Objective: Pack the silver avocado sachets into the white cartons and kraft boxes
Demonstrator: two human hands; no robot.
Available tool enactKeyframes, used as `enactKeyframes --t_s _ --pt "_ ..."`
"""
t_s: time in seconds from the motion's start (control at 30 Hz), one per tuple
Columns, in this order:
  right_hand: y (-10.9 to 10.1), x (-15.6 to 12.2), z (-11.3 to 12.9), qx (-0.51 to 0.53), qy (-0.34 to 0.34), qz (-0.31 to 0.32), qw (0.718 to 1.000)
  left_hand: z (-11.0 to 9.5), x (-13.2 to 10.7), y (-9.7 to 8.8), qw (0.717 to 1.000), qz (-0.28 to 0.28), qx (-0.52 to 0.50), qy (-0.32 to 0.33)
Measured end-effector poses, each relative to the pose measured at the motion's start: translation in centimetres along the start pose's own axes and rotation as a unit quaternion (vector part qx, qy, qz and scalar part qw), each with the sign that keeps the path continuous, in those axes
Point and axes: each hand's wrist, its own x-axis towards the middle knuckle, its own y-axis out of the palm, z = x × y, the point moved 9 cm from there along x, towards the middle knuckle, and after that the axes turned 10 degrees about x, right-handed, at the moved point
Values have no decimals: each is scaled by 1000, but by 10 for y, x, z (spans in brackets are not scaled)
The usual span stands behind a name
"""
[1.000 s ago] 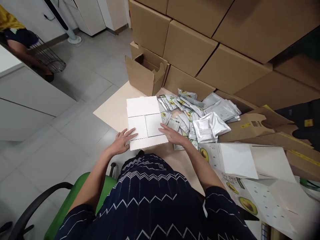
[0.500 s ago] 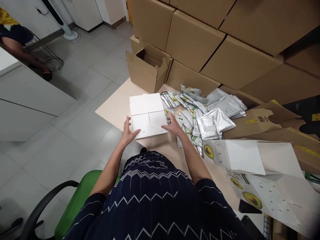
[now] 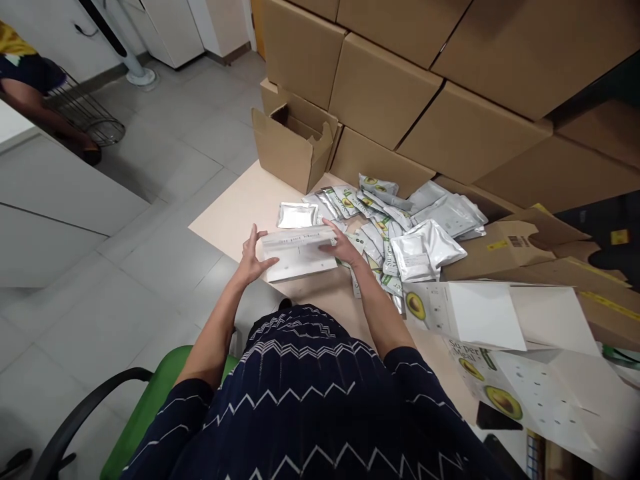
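A white carton blank (image 3: 300,255) stands half folded at the near edge of the beige table (image 3: 231,215), its printed far panel raised. My left hand (image 3: 253,257) presses against its left end with fingers spread. On the right end, my right hand (image 3: 343,247) grips the raised panel. A single silver pouch (image 3: 297,215) lies just behind the carton. To the right, a heap of silver and avocado-printed pouches (image 3: 400,227) covers the table.
An open brown box (image 3: 290,143) stands at the table's far corner, with stacked brown cartons (image 3: 400,80) behind. Flat printed carton blanks (image 3: 505,347) lie at the right. Another person's arm (image 3: 30,100) shows at far left, near a wire basket (image 3: 95,123).
The flat white blank has been folded: its far panel is now raised upright between both hands. A silver pouch that it covered now shows behind it.
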Motion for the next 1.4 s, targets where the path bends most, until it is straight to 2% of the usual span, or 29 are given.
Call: enactKeyframes --t_s 0.13,0.27,0.33,0.43,0.57,0.67,0.73,0.8,0.93,1.03,1.1,1.17,1.23,1.27,1.33,1.4 --pt "-7 -14 -5 24 -5 12 1000 -13 -8 -4 992 13 111 64" --pt "-9 -30 -9 68 30 24 997 -13 -24 -9 987 25 150 60" --pt "-8 -38 -12 79 71 23 994 -14 -34 -8 988 35 141 42" --pt "0 -48 -14 62 114 34 991 -18 -47 2 993 66 97 -22" --pt "16 -56 -10 -6 96 35 995 -36 -57 18 984 114 102 -90" --pt "42 -61 -13 -18 107 28 994 -37 -58 9 972 117 164 -120" --pt "70 -60 -11 -12 103 39 994 -25 -63 -8 964 103 201 -141" --pt "103 -54 -4 -19 73 61 995 -4 -71 -31 956 83 229 -163" --pt "162 -22 10 -54 16 122 991 38 -82 -73 947 46 275 -158" --pt "187 17 13 -63 17 151 986 64 -65 -95 934 42 312 -168" --pt "191 50 16 -76 21 156 985 77 -40 -105 927 48 319 -190" --pt "180 87 22 -91 16 135 987 84 -9 -112 923 56 318 -208" --pt "141 128 33 -88 6 46 995 88 22 -117 919 63 314 -228" --pt "112 147 39 -79 0 -26 997 89 36 -118 917 66 312 -240" --pt "42 179 54 -57 -22 -181 982 91 60 -119 911 67 312 -262" --pt "-17 203 67 -71 -50 -282 956 92 81 -118 909 61 313 -270"
